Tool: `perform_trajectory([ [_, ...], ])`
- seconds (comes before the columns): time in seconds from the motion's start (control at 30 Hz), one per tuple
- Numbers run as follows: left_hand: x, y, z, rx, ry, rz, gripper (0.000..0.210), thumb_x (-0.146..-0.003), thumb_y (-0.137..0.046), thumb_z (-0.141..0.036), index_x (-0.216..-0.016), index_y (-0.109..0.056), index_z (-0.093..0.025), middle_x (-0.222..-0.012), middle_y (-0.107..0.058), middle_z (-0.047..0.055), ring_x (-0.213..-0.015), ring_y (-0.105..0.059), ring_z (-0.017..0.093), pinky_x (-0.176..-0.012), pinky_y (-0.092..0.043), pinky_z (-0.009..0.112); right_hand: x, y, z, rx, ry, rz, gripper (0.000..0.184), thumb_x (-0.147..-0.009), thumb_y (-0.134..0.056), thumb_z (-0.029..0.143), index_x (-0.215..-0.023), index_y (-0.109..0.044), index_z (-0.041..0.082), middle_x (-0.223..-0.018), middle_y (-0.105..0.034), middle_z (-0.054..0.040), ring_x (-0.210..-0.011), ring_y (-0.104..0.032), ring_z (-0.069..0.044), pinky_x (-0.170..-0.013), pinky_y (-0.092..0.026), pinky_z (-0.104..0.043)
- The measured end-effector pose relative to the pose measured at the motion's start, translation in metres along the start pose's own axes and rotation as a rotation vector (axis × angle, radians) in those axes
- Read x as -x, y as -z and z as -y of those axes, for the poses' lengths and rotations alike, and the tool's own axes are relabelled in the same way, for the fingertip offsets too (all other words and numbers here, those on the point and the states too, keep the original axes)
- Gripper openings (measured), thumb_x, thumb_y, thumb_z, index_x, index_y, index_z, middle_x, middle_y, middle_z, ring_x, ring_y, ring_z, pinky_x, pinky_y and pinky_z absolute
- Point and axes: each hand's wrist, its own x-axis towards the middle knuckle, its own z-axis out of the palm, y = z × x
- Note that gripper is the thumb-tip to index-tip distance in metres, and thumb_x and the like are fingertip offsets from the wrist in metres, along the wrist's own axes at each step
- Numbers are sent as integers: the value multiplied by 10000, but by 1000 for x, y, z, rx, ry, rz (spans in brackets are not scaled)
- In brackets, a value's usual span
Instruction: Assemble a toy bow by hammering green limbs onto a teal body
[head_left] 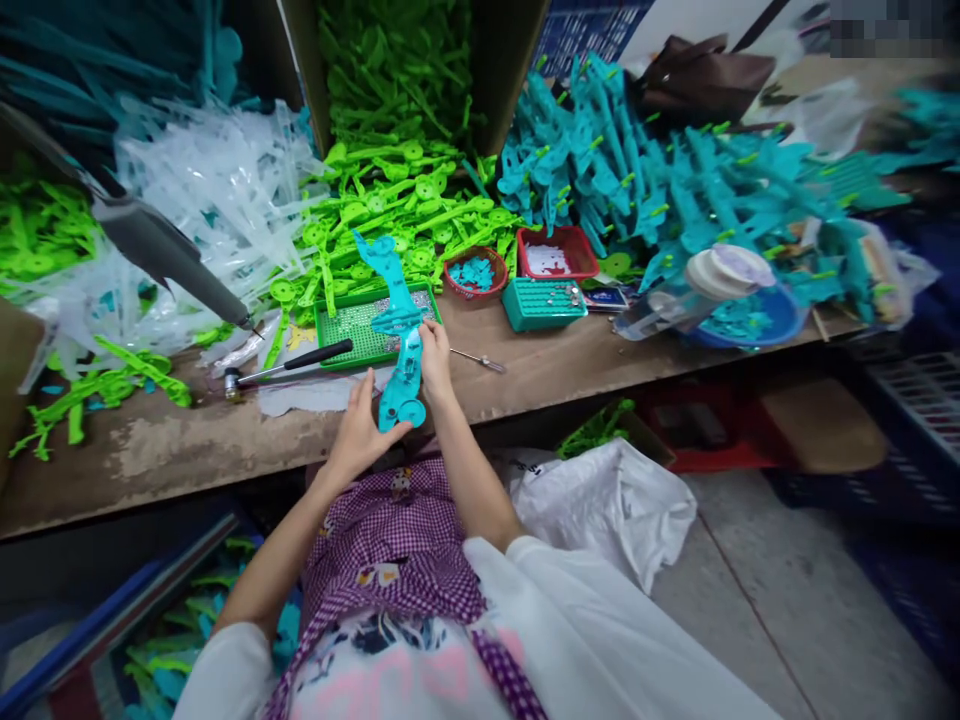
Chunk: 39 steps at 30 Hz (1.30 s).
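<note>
A: What is in the hands?

B: A long teal plastic toy part with a flat, fin-like far end. It stands over the near edge of the worn wooden tabletop, long axis running near to far and tilted a little to the left at its far tip.

A: Which hand has it where?

B: The left hand takes the near, rounded end from the left side, fingers curled round it, thumb towards the part. The right hand sits further along, on the right edge of the middle section, fingertips pinched against it. Both grips are closed on the part; neither is spread wide.

A: And the arms?

B: Both forearms rise from the lap and converge on it, the right one steeper and straighter, the left bent outward at the elbow.

A: What lies around it?

B: Just beyond the part, a green perforated plastic tray. Left of that, a small black-handled hammer lies flat. Right of the right hand, a thin metal pick. Farther off, a round red basket of small teal pieces, a heap of bright green plastic parts and a heap of teal ones.
</note>
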Motion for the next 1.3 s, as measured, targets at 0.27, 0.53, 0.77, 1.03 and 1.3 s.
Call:
perform_trajectory([
  [0.27,-44,-16,30,183,158,225,405,-791,-633,-440,-1076,-566,-161,-654,-639,-8,-622,-629,196,-672,-501,322,-23,73,48,475,366,231,414,-860,-541,523,-1125,-656,227,-1151,-691,-86,-1043,-619,-220,-984,-463,-392],
  [0.53,-40,-21,36,310,174,189,549,-787,-660,-497,-1178,-509,-142,-662,-666,-11,-570,-648,171,-623,-505,292,-102,205,112,1143,379,-322,233,-843,-525,214,-954,-709,122,-1016,-725,-172,-916,-636,-266,-894,-457,-403],
  [0.77,-40,-22,38,339,163,182,593,-785,-671,-471,-1239,-489,-135,-672,-664,-11,-566,-650,172,-613,-517,297,-116,215,88,1312,349,-180,168,-820,-584,220,-900,-701,130,-1004,-718,-164,-916,-630,-260,-843,-452,-379],
  [1.03,-42,-22,34,341,186,167,618,-741,-686,-493,-1212,-511,-132,-666,-653,-19,-548,-640,165,-597,-511,292,-115,244,101,1184,405,-244,169,-818,-590,226,-940,-665,136,-936,-716,-116,-825,-628,-208,-817,-463,-333],
  [1.3,-41,-21,29,291,165,148,540,-758,-676,-480,-1152,-532,-140,-665,-658,-9,-562,-649,180,-616,-519,304,-59,332,72,1211,75,-673,300,-839,-494,187,-992,-716,56,-1046,-678,-251,-946,-611,-279,-921,-435,-422],
])
